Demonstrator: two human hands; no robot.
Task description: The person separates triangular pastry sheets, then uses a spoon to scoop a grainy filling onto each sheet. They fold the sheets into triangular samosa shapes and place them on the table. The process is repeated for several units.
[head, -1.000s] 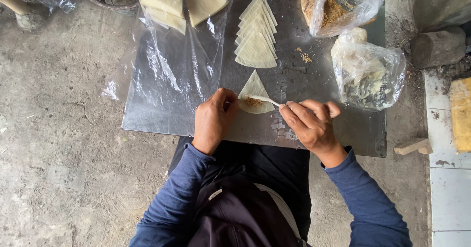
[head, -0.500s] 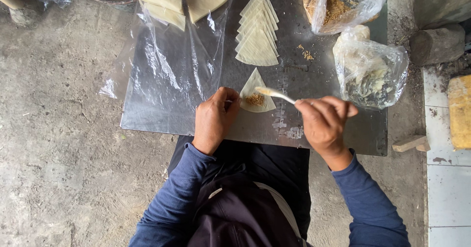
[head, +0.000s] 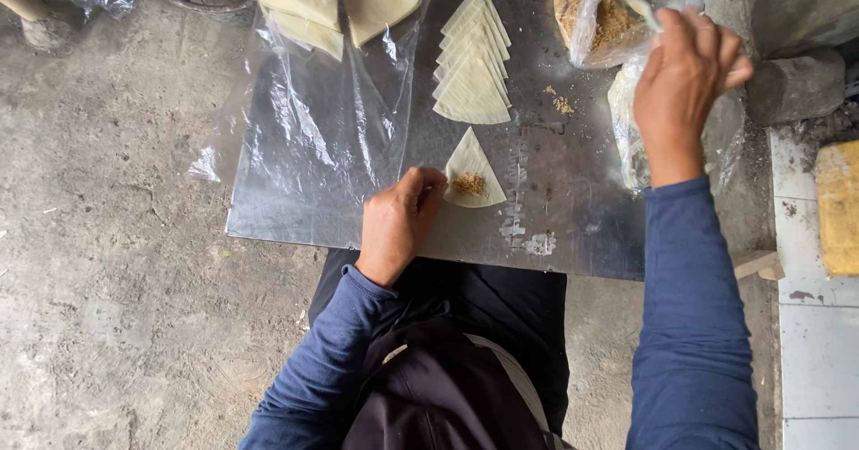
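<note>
On a bare concrete floor (head: 107, 235), a person in a dark blue long-sleeved top works over a metal sheet (head: 573, 226) laid flat. At the sheet's left, a clear plastic bag (head: 313, 128) lies spread out, with pale folded wrapper sheets (head: 331, 3) resting on its far end. The left hand (head: 398, 222), fingers curled, presses its fingertips on the left edge of a single triangular wrapper (head: 470, 182), which lies flat near the sheet's middle with a small heap of brown filling (head: 469, 182) on it. Just beyond it, a fanned stack of triangular wrappers (head: 472, 70) points away from the person, with a few crumbs (head: 562, 103) scattered to its right. Farther right, the right hand (head: 684, 70) is closed around a pale spoon (head: 642, 10), whose tip reaches into an open plastic bag of brown filling (head: 608, 16). A second bag (head: 626, 137) lies partly hidden under that arm. At far right, a yellow block (head: 838, 208) sits on white tiles (head: 819, 360).
</note>
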